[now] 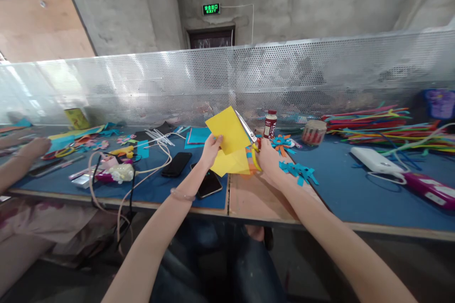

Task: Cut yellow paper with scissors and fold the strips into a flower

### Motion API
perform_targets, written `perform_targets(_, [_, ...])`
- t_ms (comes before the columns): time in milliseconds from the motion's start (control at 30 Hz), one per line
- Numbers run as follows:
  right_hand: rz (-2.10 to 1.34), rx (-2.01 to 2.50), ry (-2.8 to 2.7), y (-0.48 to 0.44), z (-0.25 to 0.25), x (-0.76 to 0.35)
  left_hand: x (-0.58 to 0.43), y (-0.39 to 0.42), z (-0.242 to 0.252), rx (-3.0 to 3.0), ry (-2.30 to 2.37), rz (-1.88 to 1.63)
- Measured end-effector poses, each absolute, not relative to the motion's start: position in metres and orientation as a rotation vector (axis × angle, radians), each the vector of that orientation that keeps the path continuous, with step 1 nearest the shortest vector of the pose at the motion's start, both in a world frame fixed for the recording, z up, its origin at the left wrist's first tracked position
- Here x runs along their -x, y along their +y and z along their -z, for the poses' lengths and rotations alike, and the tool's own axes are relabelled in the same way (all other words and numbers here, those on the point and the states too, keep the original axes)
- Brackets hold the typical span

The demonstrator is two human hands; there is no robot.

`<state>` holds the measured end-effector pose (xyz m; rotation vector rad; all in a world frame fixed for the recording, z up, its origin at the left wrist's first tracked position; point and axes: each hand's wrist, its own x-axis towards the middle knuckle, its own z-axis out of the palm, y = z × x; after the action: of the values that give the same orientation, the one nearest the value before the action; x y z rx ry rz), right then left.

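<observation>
Between the thumb and fingers of my left hand (212, 149) is a square sheet of yellow paper (229, 128), held up at a tilt. My right hand (267, 155) grips a pair of scissors (246, 129) with yellow handles. Their metal blades lie along the sheet's upper right edge; whether they cut into it I cannot tell. More yellow paper (232, 163) shows below the raised sheet, above the table. Two phones lie left of my hands, a black one (177, 164) and another (208, 185) partly behind my left forearm.
A dark red bottle (270, 124) and a round tin (313, 132) stand beyond my right hand. Blue paper cutouts (298, 171) lie beside it. Colourful pipe cleaners (377, 125), a white power bank (376, 160) and a purple glue gun (430, 189) are at right. Another person's hand (33, 151) is far left.
</observation>
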<state>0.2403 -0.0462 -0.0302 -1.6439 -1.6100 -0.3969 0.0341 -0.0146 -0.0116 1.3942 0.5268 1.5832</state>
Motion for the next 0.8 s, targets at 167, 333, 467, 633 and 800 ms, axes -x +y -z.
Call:
perform_targets(167, [0.317, 1.632, -1.561, -0.0478, 0.0344, -0.2396, -0.0330, -0.0112, 0.0121, -1.359, 0.568, -1.630])
perform_targets(333, [0.358, 1.547, -1.577, -0.0483, 0.0335, -0.2374, -0.0323, -0.0114, 0.0122, -1.421, 0.582, -1.641])
perform_targets(467, [0.443, 1.497, -1.611, -0.0450, 0.0347, -0.2358, -0.0325, -0.0130, 0.0116, -1.448, 0.612, -1.653])
perform_targets(633, [0.503, 1.509, -1.602, -0.0437, 0.0369, -0.2357, -0.0331, -0.0134, 0.0115, -1.437, 0.595, -1.672])
perform_targets(800, [0.524, 1.527, -1.609, -0.0439, 0.0365, -0.2378, -0.0339, -0.0139, 0.0113, -1.426, 0.545, -1.660])
